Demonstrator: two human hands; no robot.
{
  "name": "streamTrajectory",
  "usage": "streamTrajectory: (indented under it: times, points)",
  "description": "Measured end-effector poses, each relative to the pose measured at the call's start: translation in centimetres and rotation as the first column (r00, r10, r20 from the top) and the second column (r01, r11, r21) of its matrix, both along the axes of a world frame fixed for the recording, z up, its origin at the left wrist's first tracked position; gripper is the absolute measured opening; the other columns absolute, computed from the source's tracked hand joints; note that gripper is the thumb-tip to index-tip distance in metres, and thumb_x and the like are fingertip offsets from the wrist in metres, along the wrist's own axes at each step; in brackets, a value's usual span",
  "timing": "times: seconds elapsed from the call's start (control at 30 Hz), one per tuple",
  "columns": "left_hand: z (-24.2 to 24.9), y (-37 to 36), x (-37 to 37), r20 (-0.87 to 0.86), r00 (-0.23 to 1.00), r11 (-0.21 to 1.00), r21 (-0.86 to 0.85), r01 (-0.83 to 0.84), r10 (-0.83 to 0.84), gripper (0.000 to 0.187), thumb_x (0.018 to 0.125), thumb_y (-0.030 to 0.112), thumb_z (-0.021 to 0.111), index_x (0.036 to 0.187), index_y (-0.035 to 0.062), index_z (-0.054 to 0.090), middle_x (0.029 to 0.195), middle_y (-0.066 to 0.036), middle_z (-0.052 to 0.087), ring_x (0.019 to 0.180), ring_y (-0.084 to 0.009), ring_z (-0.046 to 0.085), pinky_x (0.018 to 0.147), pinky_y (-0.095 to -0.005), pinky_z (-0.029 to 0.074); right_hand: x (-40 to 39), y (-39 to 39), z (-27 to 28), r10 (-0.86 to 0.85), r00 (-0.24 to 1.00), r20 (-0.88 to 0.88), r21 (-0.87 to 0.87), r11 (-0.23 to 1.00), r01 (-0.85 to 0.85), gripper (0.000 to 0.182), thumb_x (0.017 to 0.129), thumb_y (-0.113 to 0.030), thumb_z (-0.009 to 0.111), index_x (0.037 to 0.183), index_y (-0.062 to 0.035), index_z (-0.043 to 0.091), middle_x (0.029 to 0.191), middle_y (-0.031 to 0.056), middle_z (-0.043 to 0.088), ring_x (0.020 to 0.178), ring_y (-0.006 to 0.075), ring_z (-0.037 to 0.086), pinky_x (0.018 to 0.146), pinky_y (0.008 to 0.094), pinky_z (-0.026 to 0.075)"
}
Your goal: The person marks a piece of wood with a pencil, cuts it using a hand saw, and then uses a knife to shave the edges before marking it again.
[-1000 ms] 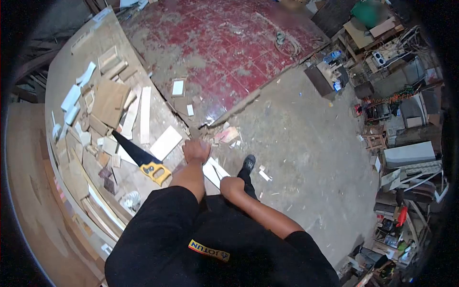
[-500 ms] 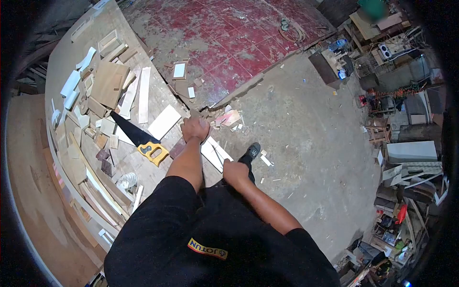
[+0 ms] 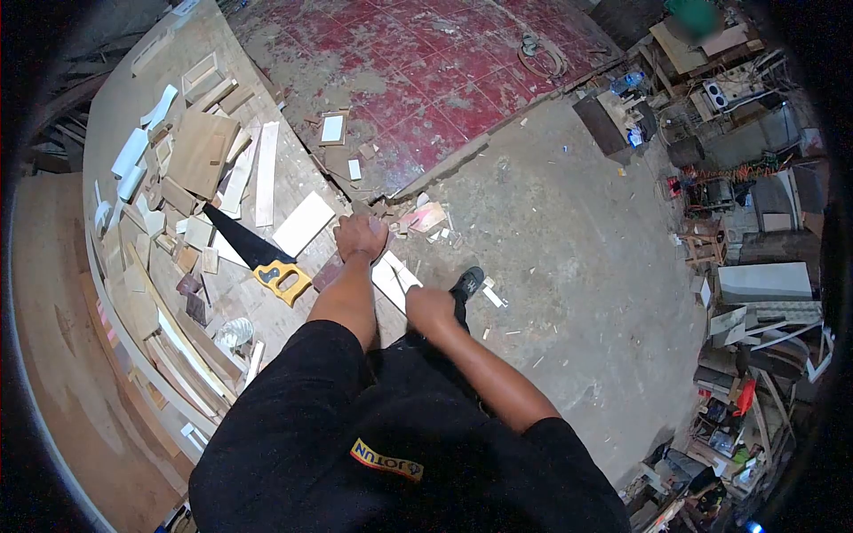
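A narrow white board [image 3: 387, 282] lies at the bench edge in front of my body. My left hand [image 3: 362, 235] is closed over its far end and presses it down. My right hand [image 3: 430, 313] makes a fist above the near part of the board. From that fist a thin dark tool [image 3: 399, 276] points along the board toward my left hand; its kind is too small to tell and its handle is hidden. To the left, a handsaw [image 3: 253, 253] with a black blade and yellow handle rests on the bench, near a wider white board [image 3: 304, 224].
The wooden bench [image 3: 258, 315] carries many offcuts, a brown panel [image 3: 203, 153] and a clear plastic cup [image 3: 235, 333]. My shoe [image 3: 468, 281] stands on the concrete floor among scraps. A raised red tiled floor [image 3: 418, 80] lies ahead. Cluttered materials line the right side, including a white panel [image 3: 766, 281].
My right hand has moved forward and slightly left along the board, closer to my left hand. Less of the thin tool shows. My left hand stays at the board's far end.
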State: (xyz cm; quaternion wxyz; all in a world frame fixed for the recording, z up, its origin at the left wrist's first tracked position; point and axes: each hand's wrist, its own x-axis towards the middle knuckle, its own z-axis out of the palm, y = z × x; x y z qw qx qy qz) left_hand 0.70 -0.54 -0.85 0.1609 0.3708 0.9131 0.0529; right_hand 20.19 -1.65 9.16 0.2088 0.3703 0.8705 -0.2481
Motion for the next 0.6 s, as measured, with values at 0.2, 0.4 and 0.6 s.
streamTrajectory:
  times: [0.2, 0.4, 0.6]
  points:
    - [-0.3, 0.2, -0.2, 0.014, 1.000, 0.999, 0.031, -0.024, 0.024, 0.054, 0.082, 0.053, 0.058, 0.113, 0.0106, 0.069, 0.113, -0.012, 0.066, 0.112, -0.0296, 0.054, 0.094, -0.0432, 0.042, -0.2, -1.4, -0.7, -0.140, 0.990, 0.023, 0.069, 0.988, 0.138, 0.020, 0.086, -0.012, 0.054, 0.092, -0.0020, 0.071, 0.088, 0.0183, 0.073, 0.080, 0.0351, 0.073, 0.065, 0.0449, 0.057]
    - [-0.5, 0.3, -0.3, -0.024, 1.000, 0.999, 0.041, -0.008, 0.009, 0.054, 0.081, 0.052, 0.059, 0.114, 0.0105, 0.066, 0.113, -0.012, 0.066, 0.112, -0.0301, 0.054, 0.093, -0.0439, 0.042, -4.1, -0.2, -4.1, -0.058, 0.990, 0.127, 0.126, 0.991, 0.042, 0.020, 0.086, -0.015, 0.058, 0.090, -0.0083, 0.076, 0.088, 0.0125, 0.074, 0.079, 0.0290, 0.074, 0.064, 0.0378, 0.057]
    - [-0.4, 0.2, -0.3, 0.032, 0.999, 0.999, 0.049, -0.019, 0.018, 0.054, 0.084, 0.054, 0.055, 0.110, 0.0081, 0.066, 0.111, -0.014, 0.067, 0.112, -0.0320, 0.054, 0.095, -0.0466, 0.039, -5.1, -0.6, -10.2, -0.027, 0.984, 0.174, 0.098, 0.995, 0.010, 0.019, 0.089, -0.016, 0.059, 0.096, -0.0122, 0.077, 0.096, 0.0082, 0.075, 0.091, 0.0257, 0.073, 0.063, 0.0376, 0.057]
